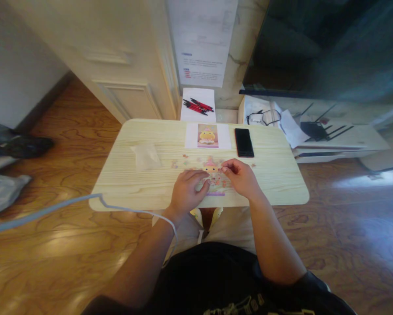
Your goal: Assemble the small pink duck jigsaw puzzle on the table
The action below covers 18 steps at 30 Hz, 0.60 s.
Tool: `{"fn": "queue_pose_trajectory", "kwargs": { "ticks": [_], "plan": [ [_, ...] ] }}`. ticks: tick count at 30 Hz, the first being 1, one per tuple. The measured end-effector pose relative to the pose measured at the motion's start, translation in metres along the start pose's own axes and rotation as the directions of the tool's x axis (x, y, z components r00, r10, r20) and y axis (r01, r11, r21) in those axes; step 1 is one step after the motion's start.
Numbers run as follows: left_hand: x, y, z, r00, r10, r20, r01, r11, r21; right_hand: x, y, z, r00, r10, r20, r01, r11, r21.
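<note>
On the light wood-grain table, a partly assembled picture puzzle shows a yellow face with two dark eyes under a pink top. Small coloured pieces lie scattered around it, and a purple strip is at its near edge. My left hand rests over the puzzle's left side, fingers stretched out and apart, holding nothing visible. At the right edge of the face, my right hand pinches a small puzzle piece between thumb and forefinger; its print is too small to read. My hands hide part of the puzzle.
A printed sheet with a similar yellow figure lies behind the puzzle, beside a black phone. A pale packet sits on the left. Red pens lie beyond the table. A light cable crosses my left wrist.
</note>
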<state>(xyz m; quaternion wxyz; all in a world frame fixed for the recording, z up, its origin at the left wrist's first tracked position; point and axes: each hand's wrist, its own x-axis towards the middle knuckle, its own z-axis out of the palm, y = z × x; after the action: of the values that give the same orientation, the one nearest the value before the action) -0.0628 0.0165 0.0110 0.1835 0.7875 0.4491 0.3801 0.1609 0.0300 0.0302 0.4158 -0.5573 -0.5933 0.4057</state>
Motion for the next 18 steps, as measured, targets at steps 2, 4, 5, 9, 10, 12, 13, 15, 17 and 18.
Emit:
{"fn": "queue_pose_trajectory", "kwargs": {
  "ticks": [2, 4, 5, 9, 10, 12, 13, 15, 17, 18],
  "plan": [
    [-0.004, 0.004, 0.003, 0.976, 0.152, 0.159, -0.164, 0.984, 0.064, -0.004, 0.009, -0.012, 0.999, 0.024, -0.035, -0.026, 0.998, -0.059],
    [-0.007, 0.01, 0.009, 0.94, 0.199, 0.278, -0.238, 0.965, 0.113, -0.006, 0.015, -0.02, 0.998, 0.038, -0.042, -0.041, 0.996, -0.083],
    [-0.008, 0.013, 0.013, 0.927, 0.195, 0.321, -0.249, 0.958, 0.139, -0.007, 0.016, -0.022, 0.999, 0.039, -0.038, -0.043, 0.994, -0.099],
    [-0.009, 0.019, 0.019, 0.901, 0.161, 0.404, -0.258, 0.946, 0.197, -0.01, 0.016, -0.021, 1.0, -0.02, 0.006, 0.021, 0.971, -0.239],
    [-0.009, 0.019, 0.019, 0.903, 0.15, 0.402, -0.25, 0.945, 0.21, -0.011, 0.016, -0.019, 0.999, -0.048, 0.019, 0.052, 0.961, -0.27],
    [-0.01, 0.017, 0.014, 0.906, 0.133, 0.402, -0.24, 0.943, 0.23, -0.011, 0.015, -0.013, 0.994, -0.099, 0.052, 0.11, 0.944, -0.312],
    [-0.012, 0.016, 0.011, 0.905, 0.13, 0.406, -0.241, 0.941, 0.237, -0.011, 0.015, -0.01, 0.991, -0.115, 0.07, 0.132, 0.936, -0.327],
    [-0.015, 0.013, 0.003, 0.901, 0.128, 0.415, -0.249, 0.935, 0.252, -0.01, 0.015, -0.003, 0.988, -0.113, 0.102, 0.142, 0.926, -0.35],
    [-0.018, 0.01, -0.004, 0.903, 0.122, 0.412, -0.249, 0.93, 0.27, -0.009, 0.016, 0.002, 0.991, -0.072, 0.116, 0.109, 0.928, -0.356],
    [-0.02, 0.008, -0.007, 0.906, 0.116, 0.406, -0.244, 0.929, 0.278, -0.009, 0.016, 0.004, 0.991, -0.045, 0.122, 0.086, 0.932, -0.352]
  ]
}}
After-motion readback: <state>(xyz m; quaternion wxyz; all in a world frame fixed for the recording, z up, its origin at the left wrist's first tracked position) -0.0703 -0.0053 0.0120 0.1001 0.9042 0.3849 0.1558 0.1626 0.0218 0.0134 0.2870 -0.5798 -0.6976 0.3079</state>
